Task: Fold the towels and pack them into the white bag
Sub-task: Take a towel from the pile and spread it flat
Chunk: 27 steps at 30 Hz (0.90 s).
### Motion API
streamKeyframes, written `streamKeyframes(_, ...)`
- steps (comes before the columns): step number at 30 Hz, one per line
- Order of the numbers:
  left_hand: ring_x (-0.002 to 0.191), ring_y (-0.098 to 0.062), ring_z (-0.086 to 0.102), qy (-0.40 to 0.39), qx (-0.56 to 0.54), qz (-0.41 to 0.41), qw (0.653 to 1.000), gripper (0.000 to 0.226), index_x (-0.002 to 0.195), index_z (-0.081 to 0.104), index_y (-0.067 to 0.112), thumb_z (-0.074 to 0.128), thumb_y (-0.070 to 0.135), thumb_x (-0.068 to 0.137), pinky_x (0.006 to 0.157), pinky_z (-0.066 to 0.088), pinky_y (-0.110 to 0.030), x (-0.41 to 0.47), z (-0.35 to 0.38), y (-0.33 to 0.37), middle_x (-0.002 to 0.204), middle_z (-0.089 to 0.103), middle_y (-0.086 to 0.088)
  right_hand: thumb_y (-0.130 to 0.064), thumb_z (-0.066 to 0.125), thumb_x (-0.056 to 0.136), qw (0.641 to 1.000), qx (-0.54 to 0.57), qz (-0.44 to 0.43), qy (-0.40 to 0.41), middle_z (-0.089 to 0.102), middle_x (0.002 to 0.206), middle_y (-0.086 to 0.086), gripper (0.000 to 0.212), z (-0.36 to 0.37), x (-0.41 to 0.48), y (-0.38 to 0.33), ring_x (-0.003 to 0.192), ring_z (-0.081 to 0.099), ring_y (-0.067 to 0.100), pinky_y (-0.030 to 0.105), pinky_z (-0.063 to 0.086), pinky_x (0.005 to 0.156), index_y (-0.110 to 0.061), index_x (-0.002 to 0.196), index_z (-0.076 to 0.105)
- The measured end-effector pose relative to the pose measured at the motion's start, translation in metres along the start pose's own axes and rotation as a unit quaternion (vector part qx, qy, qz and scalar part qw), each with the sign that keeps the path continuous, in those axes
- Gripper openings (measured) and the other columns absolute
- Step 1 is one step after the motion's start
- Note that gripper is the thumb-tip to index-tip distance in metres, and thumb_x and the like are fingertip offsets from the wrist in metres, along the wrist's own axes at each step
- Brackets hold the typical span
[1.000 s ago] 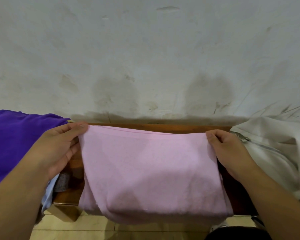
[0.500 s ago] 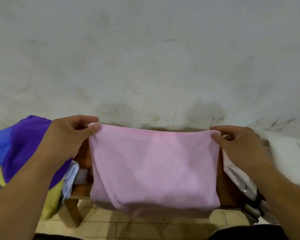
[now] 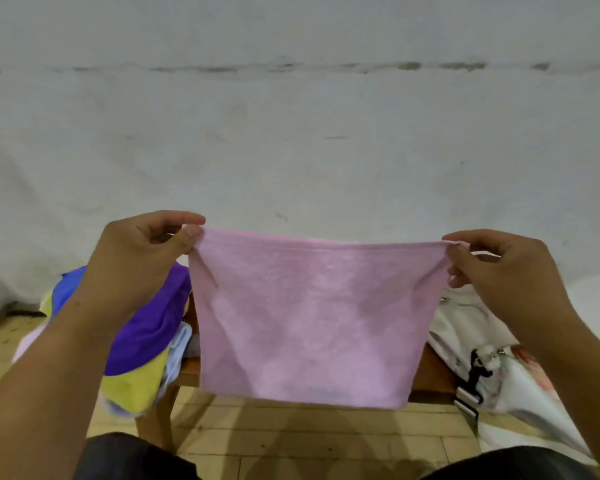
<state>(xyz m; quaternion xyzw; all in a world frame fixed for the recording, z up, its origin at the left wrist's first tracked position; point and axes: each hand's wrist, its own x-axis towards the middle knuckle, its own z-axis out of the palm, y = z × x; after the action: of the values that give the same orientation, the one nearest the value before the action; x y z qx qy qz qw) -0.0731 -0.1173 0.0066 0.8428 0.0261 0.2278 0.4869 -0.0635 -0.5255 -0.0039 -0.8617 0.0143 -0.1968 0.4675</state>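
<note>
Above the desk (image 3: 430,377), left hand (image 3: 142,258) and right hand (image 3: 499,271) each pinch a pink towel (image 3: 305,317) corner; either fingertip grip may slip, dropping it on the floor (image 3: 291,438)

towel pile (image 3: 146,327) left, white bag (image 3: 461,317) right, pink towel (image 3: 305,317) screening bench (image 3: 430,374) between

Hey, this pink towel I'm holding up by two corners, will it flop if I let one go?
Probably floppy: the pink towel sags between the left hand and right hand, creasing near each pinch. Likely light, since fingertip pinches alone carry it. Released, that side would probably drop and drape.
</note>
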Motion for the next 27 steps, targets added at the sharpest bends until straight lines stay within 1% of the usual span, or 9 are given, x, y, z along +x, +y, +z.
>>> streamKeyframes(3, 0.063, -0.008, 0.065, -0.055, 0.008, -0.015, 0.998, 0.012, 0.097, 0.078, 0.030, 0.069, 0.023, 0.094, 0.066, 0.054, -0.018, -0.003, -0.006, 0.008, 0.071, 0.074, 0.004, -0.019, 0.064, 0.097, 0.999, 0.021, 0.034, -0.006, 0.072, 0.063, 0.001, 0.013, -0.012, 0.000, -0.006, 0.050, 0.069, 0.022, 0.022, 0.056, 0.058, -0.026, 0.095, 0.075)
streamKeyframes(5, 0.060, -0.010, 0.065, -0.102, 0.015, -0.036, 0.994, 0.012, 0.095, 0.078, 0.024, 0.069, 0.017, 0.094, 0.063, 0.058, -0.020, 0.001, -0.003, 0.013, 0.070, 0.072, -0.002, -0.016, 0.064, 0.098, 0.997, 0.045, 0.055, -0.015, 0.074, 0.068, 0.005, 0.013, -0.016, 0.006, -0.007, 0.055, 0.072, 0.026, 0.034, 0.060, 0.070, -0.022, 0.096, 0.076)
streamKeyframes(8, 0.073, -0.021, 0.075, -0.116, 0.013, -0.052, 0.992, 0.009, 0.090, 0.077, 0.014, 0.070, 0.009, 0.093, 0.071, 0.063, -0.029, 0.023, 0.006, 0.024, 0.077, 0.075, -0.009, -0.012, 0.065, 0.098, 0.995, 0.069, 0.070, -0.019, 0.077, 0.081, 0.001, 0.014, -0.011, 0.025, -0.013, 0.072, 0.077, 0.024, 0.045, 0.061, 0.086, -0.020, 0.092, 0.076)
streamKeyframes(11, 0.080, -0.021, 0.076, -0.063, 0.003, -0.025, 0.998, 0.007, 0.093, 0.078, 0.018, 0.074, 0.011, 0.090, 0.080, 0.062, -0.033, 0.054, 0.006, 0.040, 0.089, 0.076, -0.008, -0.018, 0.066, 0.094, 0.999, 0.016, 0.026, 0.029, 0.075, 0.083, -0.012, 0.015, 0.000, 0.050, -0.026, 0.087, 0.074, 0.013, 0.041, 0.057, 0.094, -0.026, 0.084, 0.075)
streamKeyframes(15, 0.067, -0.002, 0.064, 0.059, 0.042, 0.025, 0.997, 0.010, 0.097, 0.077, 0.028, 0.075, 0.023, 0.088, 0.060, 0.044, -0.020, 0.075, -0.008, 0.073, 0.094, 0.074, 0.010, -0.015, 0.061, 0.095, 0.989, 0.048, -0.071, 0.119, 0.070, 0.093, -0.018, 0.019, -0.003, 0.062, -0.060, 0.088, 0.065, 0.001, 0.024, 0.053, 0.083, -0.031, 0.097, 0.071)
streamKeyframes(17, 0.074, -0.004, 0.065, 0.088, 0.039, 0.048, 0.994, 0.010, 0.098, 0.077, 0.029, 0.073, 0.026, 0.089, 0.062, 0.043, -0.019, 0.071, -0.015, 0.081, 0.096, 0.074, 0.013, -0.016, 0.059, 0.098, 0.981, 0.075, -0.109, 0.145, 0.069, 0.097, -0.020, 0.018, -0.008, 0.058, -0.069, 0.088, 0.065, -0.004, 0.011, 0.051, 0.077, -0.031, 0.103, 0.070)
streamKeyframes(19, 0.078, -0.001, 0.067, 0.085, 0.037, 0.063, 0.994, 0.010, 0.099, 0.076, 0.030, 0.073, 0.027, 0.091, 0.063, 0.044, -0.015, 0.058, -0.021, 0.082, 0.094, 0.074, 0.015, -0.016, 0.058, 0.100, 0.977, 0.095, -0.117, 0.153, 0.067, 0.099, -0.022, 0.018, -0.011, 0.048, -0.071, 0.085, 0.063, -0.008, 0.005, 0.048, 0.072, -0.030, 0.108, 0.068)
streamKeyframes(23, 0.070, 0.007, 0.065, 0.044, 0.056, 0.065, 0.995, 0.009, 0.099, 0.074, 0.030, 0.073, 0.024, 0.091, 0.055, 0.041, -0.004, 0.017, -0.024, 0.061, 0.083, 0.075, 0.016, -0.018, 0.057, 0.102, 0.985, 0.094, -0.075, 0.121, 0.068, 0.096, -0.017, 0.019, -0.006, 0.014, -0.047, 0.075, 0.060, -0.007, 0.008, 0.046, 0.066, -0.029, 0.111, 0.069)
streamKeyframes(27, 0.074, 0.003, 0.070, -0.055, 0.082, 0.021, 0.995, 0.011, 0.093, 0.074, 0.029, 0.075, 0.019, 0.089, 0.065, 0.048, -0.011, -0.033, -0.010, 0.004, 0.078, 0.076, 0.015, -0.023, 0.057, 0.103, 0.999, 0.038, -0.004, 0.037, 0.069, 0.110, -0.016, 0.018, 0.013, -0.043, 0.015, 0.096, 0.063, 0.005, 0.025, 0.050, 0.085, -0.034, 0.109, 0.068)
